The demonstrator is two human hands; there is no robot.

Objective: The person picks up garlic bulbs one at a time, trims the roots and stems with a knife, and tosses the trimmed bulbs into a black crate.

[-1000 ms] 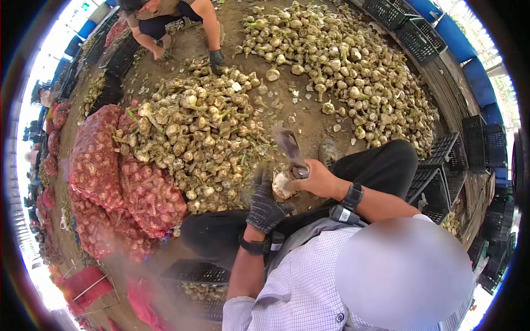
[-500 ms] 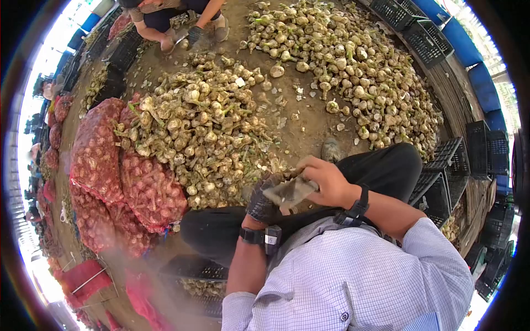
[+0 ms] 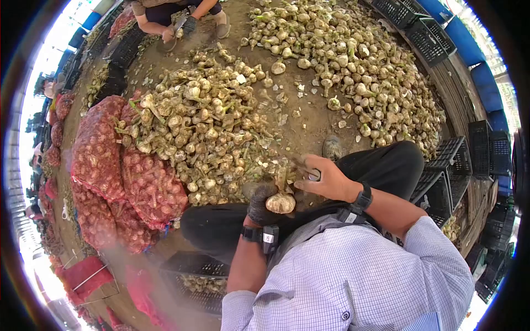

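Note:
My left hand [image 3: 259,205], in a dark, dirty glove, is closed around a garlic bulb [image 3: 280,203] above my lap. The bulb's pale round base faces me, and its stalk points away toward the pile. Close by on the right, my bare right hand [image 3: 331,179] has its fingers curled around a knife [image 3: 314,175]. Only a small shiny bit of that knife shows between the fingers; its blade is mostly hidden. Just beyond my hands lies a heap of untrimmed garlic [image 3: 204,121].
Red mesh sacks of garlic [image 3: 98,146] stand left of the heap. A second garlic pile [image 3: 353,71] spreads at the far right. Black crates [image 3: 441,176] sit by my right knee, another crate [image 3: 193,265] at my left. A person [image 3: 176,14] squats ahead, hands working.
My right hand has drawn slightly right, off the left hand. The broad grey blade that lay across the left hand no longer shows, and the garlic bulb has come into view.

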